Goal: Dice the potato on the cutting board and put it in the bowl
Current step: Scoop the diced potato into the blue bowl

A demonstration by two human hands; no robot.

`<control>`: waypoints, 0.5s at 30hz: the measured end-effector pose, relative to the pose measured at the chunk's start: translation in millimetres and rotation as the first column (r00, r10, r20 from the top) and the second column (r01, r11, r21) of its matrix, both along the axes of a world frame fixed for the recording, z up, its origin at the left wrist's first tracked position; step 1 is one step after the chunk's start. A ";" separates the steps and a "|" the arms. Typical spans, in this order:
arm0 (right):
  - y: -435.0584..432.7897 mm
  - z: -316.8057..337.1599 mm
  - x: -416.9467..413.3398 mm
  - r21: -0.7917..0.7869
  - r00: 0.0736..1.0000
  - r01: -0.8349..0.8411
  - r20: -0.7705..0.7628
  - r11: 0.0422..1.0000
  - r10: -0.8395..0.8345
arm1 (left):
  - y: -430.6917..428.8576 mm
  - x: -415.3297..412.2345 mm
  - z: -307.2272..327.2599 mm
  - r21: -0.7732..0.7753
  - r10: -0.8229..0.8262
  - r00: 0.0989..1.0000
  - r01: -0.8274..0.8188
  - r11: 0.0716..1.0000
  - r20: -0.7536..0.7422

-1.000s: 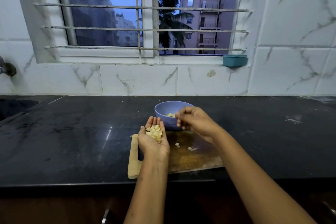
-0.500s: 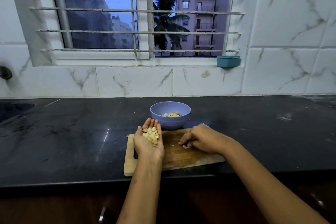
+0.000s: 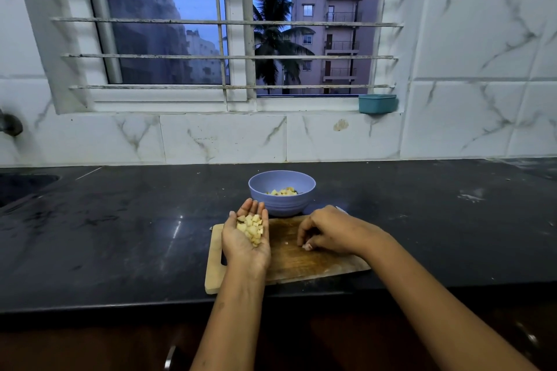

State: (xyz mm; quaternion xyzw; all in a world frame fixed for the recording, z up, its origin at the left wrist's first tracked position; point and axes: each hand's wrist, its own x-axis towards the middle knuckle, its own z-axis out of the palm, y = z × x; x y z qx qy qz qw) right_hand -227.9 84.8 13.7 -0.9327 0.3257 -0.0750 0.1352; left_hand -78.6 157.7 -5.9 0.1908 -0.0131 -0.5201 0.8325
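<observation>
While flat left hand carries dice | right fingers pinch piece | bowl behind board

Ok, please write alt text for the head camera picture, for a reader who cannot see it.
A left hand, palm up, carries diced potato over a wooden cutting board, while the right hand pinches a small piece on the board. A blue bowl behind holds more potato, on a dark counter.
</observation>
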 end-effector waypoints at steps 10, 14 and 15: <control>-9.0 23.1 11.5 0.231 0.972 0.031 -0.235 0.973 0.025 | 1.4 0.0 -1.8 0.001 -0.014 1.000 0.014 1.000 0.022; -8.7 22.1 13.5 0.230 0.967 0.047 -0.255 0.972 0.013 | 2.1 -0.1 -1.6 0.008 -0.014 1.000 0.014 1.000 0.021; -8.0 21.2 14.1 0.214 0.970 0.051 -0.245 0.975 0.003 | 2.1 0.2 -1.6 0.007 -0.012 1.000 0.012 1.000 0.022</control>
